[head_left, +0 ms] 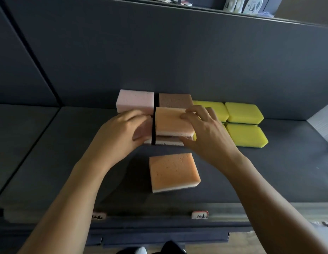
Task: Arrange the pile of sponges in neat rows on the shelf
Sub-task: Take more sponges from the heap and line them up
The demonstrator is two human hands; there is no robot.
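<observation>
A small white price tag [199,215] on the front edge of the dark grey shelf [67,153] says "10", then a mark too blurry to read. A second white tag [99,216] further left is too blurry to read at all. The left hand [130,129] curls over a dusty brown sponge block [147,128], fingers on top and thumb at the front. The right hand [205,131] grips the orange sponge with a white bottom layer [173,121], which lies on a brown and white sponge [168,142]. Its fingertips are on the far edge and its thumb is low at the front. A thin dark strip runs between the two held sponges. Behind them, by the back wall, a pale pink sponge block [135,100] and a brown sponge block [175,100] stand just beside each other. To the right, flat yellow sponges [244,112] lie in two rows, edges touching. A second orange sponge [174,171] lies alone in front, a bit crooked. Wide grey shelf shows on the left. A white box [322,121] pokes in at the right edge.
</observation>
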